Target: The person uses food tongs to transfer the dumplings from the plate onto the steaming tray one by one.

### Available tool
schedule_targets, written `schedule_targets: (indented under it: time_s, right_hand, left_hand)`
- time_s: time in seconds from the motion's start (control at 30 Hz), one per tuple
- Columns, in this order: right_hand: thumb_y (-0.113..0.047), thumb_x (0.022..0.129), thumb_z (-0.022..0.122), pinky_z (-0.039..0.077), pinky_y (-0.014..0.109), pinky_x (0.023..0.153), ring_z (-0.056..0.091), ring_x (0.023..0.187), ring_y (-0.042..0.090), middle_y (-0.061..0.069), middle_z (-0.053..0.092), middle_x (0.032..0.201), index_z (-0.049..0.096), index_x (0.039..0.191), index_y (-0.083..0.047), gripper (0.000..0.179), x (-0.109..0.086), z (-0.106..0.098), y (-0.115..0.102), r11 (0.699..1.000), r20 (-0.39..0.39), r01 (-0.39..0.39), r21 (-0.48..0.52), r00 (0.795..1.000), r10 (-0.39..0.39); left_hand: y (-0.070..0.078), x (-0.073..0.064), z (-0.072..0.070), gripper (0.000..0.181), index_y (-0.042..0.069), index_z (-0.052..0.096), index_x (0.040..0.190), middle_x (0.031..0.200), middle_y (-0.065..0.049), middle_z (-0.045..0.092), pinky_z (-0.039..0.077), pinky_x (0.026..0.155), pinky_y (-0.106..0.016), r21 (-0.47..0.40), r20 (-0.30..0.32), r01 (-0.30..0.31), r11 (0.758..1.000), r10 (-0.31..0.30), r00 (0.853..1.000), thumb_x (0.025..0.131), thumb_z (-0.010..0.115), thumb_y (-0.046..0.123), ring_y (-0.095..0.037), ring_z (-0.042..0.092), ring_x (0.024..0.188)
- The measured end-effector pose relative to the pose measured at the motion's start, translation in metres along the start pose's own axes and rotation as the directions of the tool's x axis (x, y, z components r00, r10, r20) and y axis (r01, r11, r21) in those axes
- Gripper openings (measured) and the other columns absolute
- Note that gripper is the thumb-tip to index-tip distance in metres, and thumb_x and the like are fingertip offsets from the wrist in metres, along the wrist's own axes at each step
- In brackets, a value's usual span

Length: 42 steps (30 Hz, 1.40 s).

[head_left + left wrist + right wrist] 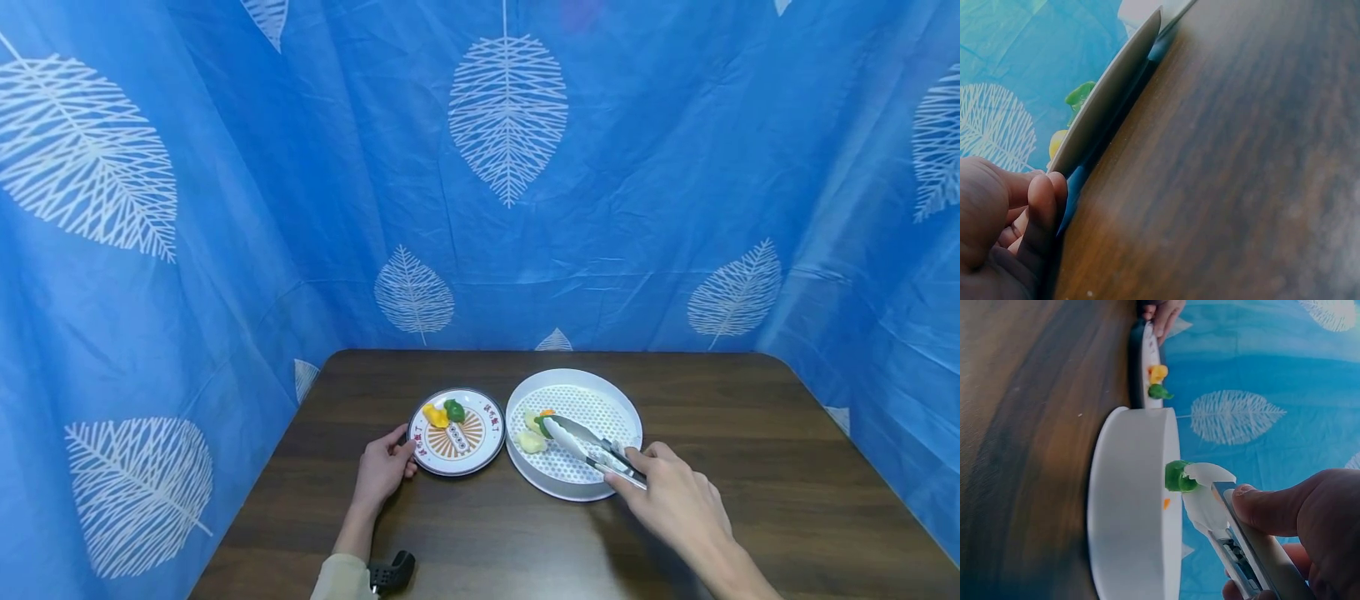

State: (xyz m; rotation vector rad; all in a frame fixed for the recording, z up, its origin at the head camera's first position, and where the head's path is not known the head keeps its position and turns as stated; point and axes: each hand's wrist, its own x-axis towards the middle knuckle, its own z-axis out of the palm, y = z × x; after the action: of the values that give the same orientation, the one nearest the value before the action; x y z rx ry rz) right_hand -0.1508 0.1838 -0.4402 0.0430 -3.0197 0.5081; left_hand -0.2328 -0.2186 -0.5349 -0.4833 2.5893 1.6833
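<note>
My left hand (pixel 384 468) pinches the left rim of a round plate (pixel 480 454) with red lettering. On the plate lie a yellow piece (pixel 435 416) and a green piece (pixel 454 410) that look like dumpling-shaped food models. In my right hand (pixel 678 500) is a pair of tongs (pixel 592 446) with white tips, reaching into a round white perforated tray (pixel 628 417). Between the tong tips sits a green piece (pixel 1179 477), seen best in the right wrist view. Beside it in the tray are pale pieces (pixel 532 442) and a bit of orange (pixel 547 412).
Plate and tray stand side by side, nearly touching, on a dark wooden table (pixel 480 550). A blue curtain (pixel 622 183) with white leaf prints hangs behind the table and along both sides. A black strap (pixel 392 572) is at the left wrist.
</note>
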Motion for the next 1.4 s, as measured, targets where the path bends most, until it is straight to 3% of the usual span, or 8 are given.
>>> schedule_targets:
  time_s: [0.63,1.0,1.17,1.4]
  right_hand:
    - [-0.056,0.089,0.073,0.038,0.033,0.054,0.048,0.066,0.021,0.007,0.06,0.102,0.066,0.138,-0.008,0.069,-0.001,0.01,0.011,0.994,0.139,-0.102,-0.027,0.985,0.105]
    - [-0.06,0.087,0.073,0.038,0.034,0.053,0.048,0.067,0.02,0.008,0.06,0.101,0.066,0.138,-0.007,0.074,-0.002,0.009,0.01,0.996,0.115,-0.086,-0.017,0.989,0.088]
    - [-0.059,0.085,0.075,0.033,0.032,0.052,0.045,0.065,0.019,0.007,0.059,0.097,0.067,0.138,-0.009,0.072,-0.001,0.008,0.001,0.998,0.071,-0.063,0.0,0.995,0.063]
    - [-0.059,0.084,0.076,0.04,0.035,0.053,0.051,0.07,0.021,0.01,0.064,0.104,0.07,0.134,-0.012,0.069,0.005,0.015,-0.018,1.0,0.02,-0.012,0.009,1.0,0.012]
  left_hand:
    - [-0.001,0.0,0.0,0.052,0.007,0.05,0.152,0.084,-0.008,0.06,0.057,0.057,-0.023,-0.004,-0.006,0.009,1.0,-0.009,1.0,0.103,0.063,0.02,-0.014,0.067,0.064]
    - [0.0,0.0,0.0,0.052,0.006,0.05,0.152,0.082,-0.007,0.06,0.056,0.056,-0.022,-0.001,-0.001,-0.004,1.0,0.004,1.0,0.103,0.063,0.02,-0.013,0.066,0.063]
    - [0.0,0.001,0.0,0.052,0.005,0.05,0.152,0.081,-0.007,0.061,0.056,0.056,-0.023,-0.003,-0.009,-0.009,1.0,0.009,1.0,0.103,0.063,0.019,-0.013,0.066,0.062]
    - [-0.001,0.001,0.0,0.052,0.006,0.05,0.152,0.082,-0.007,0.061,0.057,0.057,-0.023,0.0,-0.003,-0.011,1.0,0.011,1.0,0.103,0.063,0.02,-0.013,0.066,0.063]
